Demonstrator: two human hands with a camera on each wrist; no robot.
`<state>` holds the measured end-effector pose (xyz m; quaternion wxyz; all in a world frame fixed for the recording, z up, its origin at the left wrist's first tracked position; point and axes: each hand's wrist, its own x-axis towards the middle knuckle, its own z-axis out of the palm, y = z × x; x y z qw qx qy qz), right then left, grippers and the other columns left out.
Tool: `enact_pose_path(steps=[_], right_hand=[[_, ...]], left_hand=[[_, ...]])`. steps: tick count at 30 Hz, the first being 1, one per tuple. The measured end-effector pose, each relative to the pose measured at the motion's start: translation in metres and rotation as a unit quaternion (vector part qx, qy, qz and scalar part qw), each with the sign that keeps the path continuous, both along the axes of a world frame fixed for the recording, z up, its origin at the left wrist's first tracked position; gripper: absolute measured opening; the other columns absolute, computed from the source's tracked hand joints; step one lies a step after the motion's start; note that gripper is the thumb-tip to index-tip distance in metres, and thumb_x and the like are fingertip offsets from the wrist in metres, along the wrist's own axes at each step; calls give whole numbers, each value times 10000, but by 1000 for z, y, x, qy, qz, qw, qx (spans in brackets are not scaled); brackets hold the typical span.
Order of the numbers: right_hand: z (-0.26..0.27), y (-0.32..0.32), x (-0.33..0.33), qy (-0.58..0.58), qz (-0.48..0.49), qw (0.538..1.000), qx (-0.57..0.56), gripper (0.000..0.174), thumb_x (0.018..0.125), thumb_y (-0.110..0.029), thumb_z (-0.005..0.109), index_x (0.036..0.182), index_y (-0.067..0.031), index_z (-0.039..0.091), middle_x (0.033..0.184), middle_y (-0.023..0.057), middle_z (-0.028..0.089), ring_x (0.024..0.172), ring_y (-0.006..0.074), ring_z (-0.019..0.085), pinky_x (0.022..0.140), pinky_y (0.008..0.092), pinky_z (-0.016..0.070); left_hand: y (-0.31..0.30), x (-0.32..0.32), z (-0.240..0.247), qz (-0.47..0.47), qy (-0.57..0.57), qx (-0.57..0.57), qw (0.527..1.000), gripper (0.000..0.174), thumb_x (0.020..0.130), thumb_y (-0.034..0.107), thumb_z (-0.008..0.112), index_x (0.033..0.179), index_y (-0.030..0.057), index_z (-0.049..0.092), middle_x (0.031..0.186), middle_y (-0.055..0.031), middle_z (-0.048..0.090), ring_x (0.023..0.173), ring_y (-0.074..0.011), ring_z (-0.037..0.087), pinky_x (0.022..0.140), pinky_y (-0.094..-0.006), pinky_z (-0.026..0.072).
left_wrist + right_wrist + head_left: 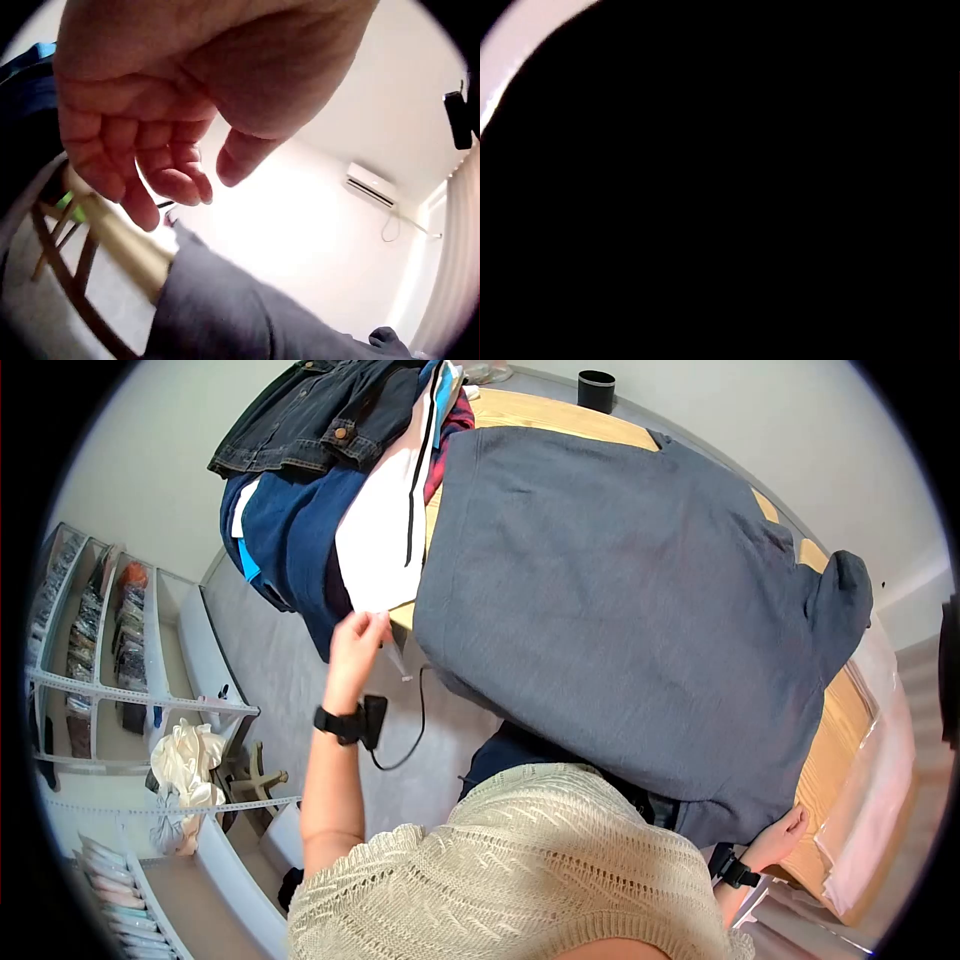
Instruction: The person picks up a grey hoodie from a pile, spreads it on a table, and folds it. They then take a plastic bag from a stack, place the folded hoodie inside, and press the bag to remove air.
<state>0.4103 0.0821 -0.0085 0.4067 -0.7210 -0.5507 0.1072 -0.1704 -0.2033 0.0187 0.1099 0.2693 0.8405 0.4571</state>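
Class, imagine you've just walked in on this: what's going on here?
A person in a knitted top is at a wooden table, where a large dark grey garment lies spread out. The right hand is at the garment's near edge; whether it grips the cloth is unclear. The left hand, loosely curled and holding nothing, is by a white garment. Other clothes, including a dark denim one, lie beside the grey one.

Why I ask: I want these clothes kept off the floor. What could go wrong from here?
The gray garment hangs over the table's near edge, so its weight might drag it down. The heaped clothes beside it droop unevenly and could slide. The cord looping below the left hand might snag on the garment if that arm swings across.
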Motion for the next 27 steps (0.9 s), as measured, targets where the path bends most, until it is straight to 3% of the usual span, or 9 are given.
enact_pose_path(steps=[3, 5, 7, 12, 13, 16, 20, 23, 27], right_hand=[[-6, 0, 8, -10, 32, 999, 19, 398, 973, -302, 423, 1170, 35, 496, 1081, 172, 590, 998, 255, 550, 902, 317, 407], [-3, -4, 16, -26, 57, 998, 26, 359, 966, -266, 453, 1159, 35, 489, 1033, 143, 590, 950, 214, 552, 876, 298, 411], [-4, -11, 24, 143, 158, 977, 5, 287, 950, -209, 495, 1115, 25, 499, 972, 85, 572, 884, 148, 531, 825, 261, 410], [11, -49, 40, 174, 148, 974, -8, 227, 933, -194, 535, 1044, 4, 521, 856, 15, 527, 796, 83, 485, 729, 206, 396], [12, -57, 42, 178, 127, 975, -49, 222, 926, -217, 548, 972, 0, 545, 793, -1, 515, 740, 73, 469, 677, 201, 379], [3, -75, 41, 222, 97, 957, -161, 284, 905, -271, 587, 795, -10, 602, 627, -32, 478, 599, 64, 442, 572, 212, 358], [-15, -86, 27, 265, 218, 929, -141, 262, 881, -244, 611, 938, 11, 630, 824, -2, 620, 763, 108, 551, 748, 262, 442], [2, -77, 32, 266, 334, 865, -263, 307, 880, -200, 600, 1093, 20, 593, 1038, 38, 628, 950, 138, 557, 876, 282, 414], [54, -42, 49, 448, 324, 829, -90, 455, 914, -179, 550, 1309, 1, 411, 1265, 89, 510, 1143, 190, 484, 999, 346, 346]], left_hand=[[-16, 33, -53, -29, -214, -19, 976, 303, 928, 273, 514, 1036, -2, 582, 830, -65, 621, 755, -126, 550, 690, -263, 440], [-19, 53, -98, -87, -240, -47, 966, 583, 902, 244, 564, 1386, 51, 302, 1282, -124, 461, 1100, -194, 464, 899, -302, 402], [-6, 72, -109, -42, -408, 70, 909, 600, 876, 212, 600, 1381, 71, 307, 1335, -107, 418, 1178, -208, 415, 951, -310, 378], [10, 77, -129, -78, -590, 187, 781, 437, 856, 209, 640, 1239, 153, 437, 1255, -24, 495, 1131, -224, 482, 964, -474, 363], [12, 91, -104, -14, -576, 151, 803, 401, 856, 188, 642, 1211, 137, 463, 1182, -37, 549, 1072, -234, 530, 968, -487, 379], [-2, 91, -99, -39, -563, 141, 814, 429, 837, 164, 658, 1213, 35, 498, 1148, -69, 588, 1059, -213, 552, 948, -381, 412], [-24, 100, -82, -72, -485, 184, 852, 438, 846, 143, 639, 1225, -17, 488, 1192, -88, 570, 1082, -210, 541, 949, -343, 411], [-34, 110, -38, -56, -369, 174, 911, 436, 848, 165, 637, 1186, -73, 498, 1152, -115, 584, 1058, -196, 552, 948, -316, 404], [-28, 105, 52, -65, -233, 265, 933, 424, 870, 218, 613, 1164, -70, 511, 1133, -113, 588, 1007, -192, 571, 894, -307, 433]])
